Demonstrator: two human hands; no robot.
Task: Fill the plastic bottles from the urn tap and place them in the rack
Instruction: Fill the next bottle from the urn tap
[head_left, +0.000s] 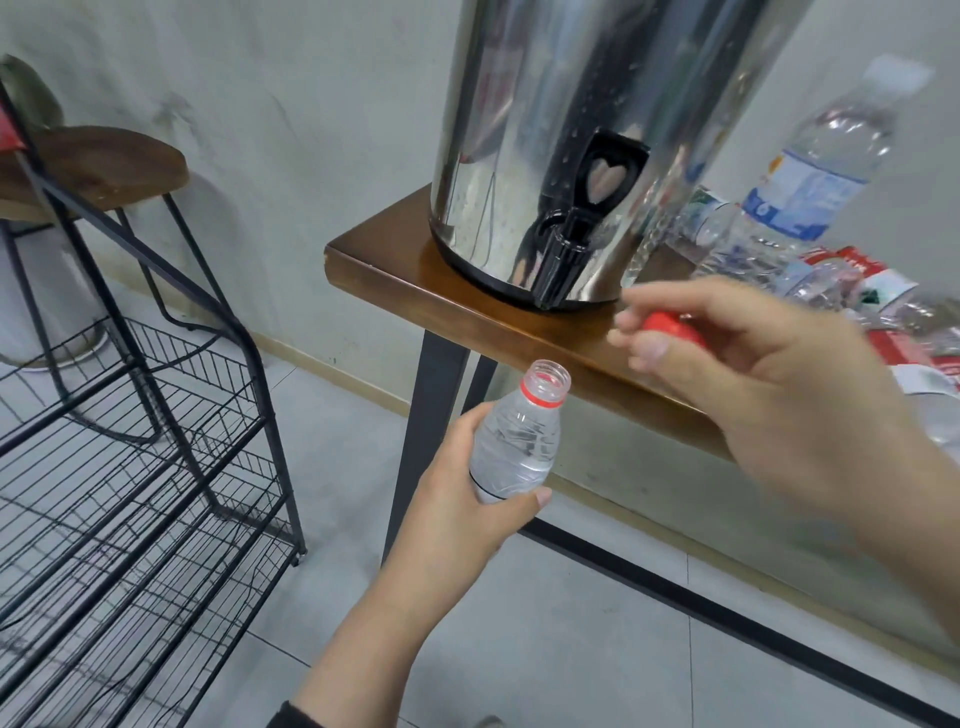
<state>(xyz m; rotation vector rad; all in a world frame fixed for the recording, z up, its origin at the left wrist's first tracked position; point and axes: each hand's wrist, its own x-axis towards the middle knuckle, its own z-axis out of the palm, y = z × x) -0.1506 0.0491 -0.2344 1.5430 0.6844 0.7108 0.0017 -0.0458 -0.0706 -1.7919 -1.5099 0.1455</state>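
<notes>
My left hand (467, 499) grips a small clear plastic bottle (519, 441) by its body, upright and tilted slightly, mouth open with a red ring at the neck. The bottle sits below and a little left of the urn's black tap (558, 260). My right hand (769, 374) pinches the red cap (670, 325) between thumb and fingers, to the right of the tap and above the table edge. The steel urn (571, 130) stands on the wooden table (415, 280). The black wire rack (140, 467) stands at the left on the floor.
Several plastic bottles, one tall with a blue label (810, 171), stand or lie on the table to the right of the urn, with red and white labels among them. A wooden stool (93, 166) stands behind the rack. Grey tiled floor lies below.
</notes>
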